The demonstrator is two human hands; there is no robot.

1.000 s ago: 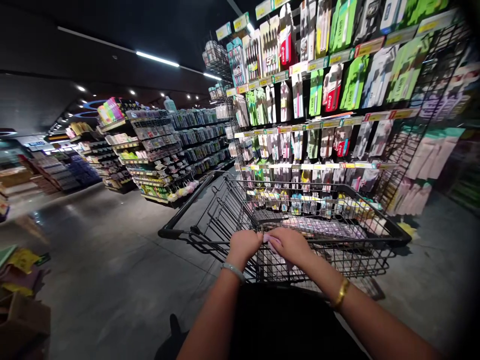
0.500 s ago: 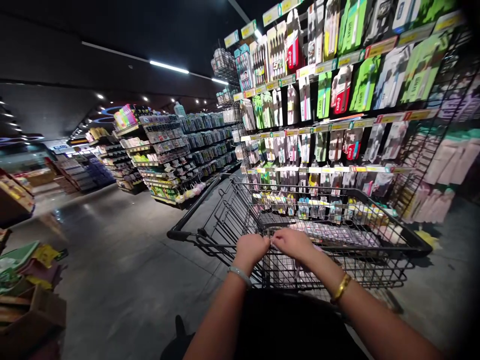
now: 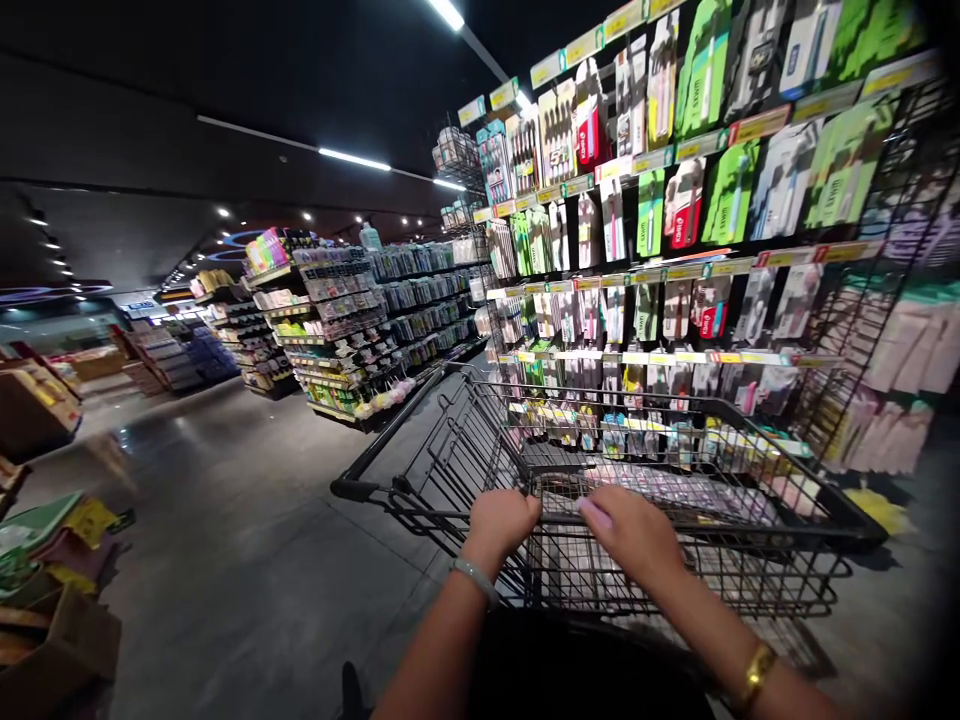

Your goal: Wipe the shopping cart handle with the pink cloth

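A black wire shopping cart (image 3: 757, 535) stands in front of me, turned side-on, with its push bar at the left. My left hand (image 3: 502, 520) is closed in a fist round the near top rail and wears a pale bangle at the wrist. Further right on the same rail, my right hand (image 3: 634, 530) bends over it, its thumb lying toward the left and its other fingers mostly hidden. A gold bracelet (image 3: 757, 675) circles the right wrist. Inside the cart lies a pale, patterned flat item (image 3: 697, 493), seen through the wires.
Beyond the cart rises a rack of packaged toothbrushes (image 3: 727, 190) with price strips. Pale gloves (image 3: 896, 430) hang at its right end. More stocked shelves (image 3: 330, 330) stand at left. A cardboard box (image 3: 67, 640) is at lower left on the grey floor (image 3: 247, 570).
My right hand has moved right along the rail, away from the left hand; earlier the two nearly touched. The view has tilted up slightly. The left hand keeps its place.
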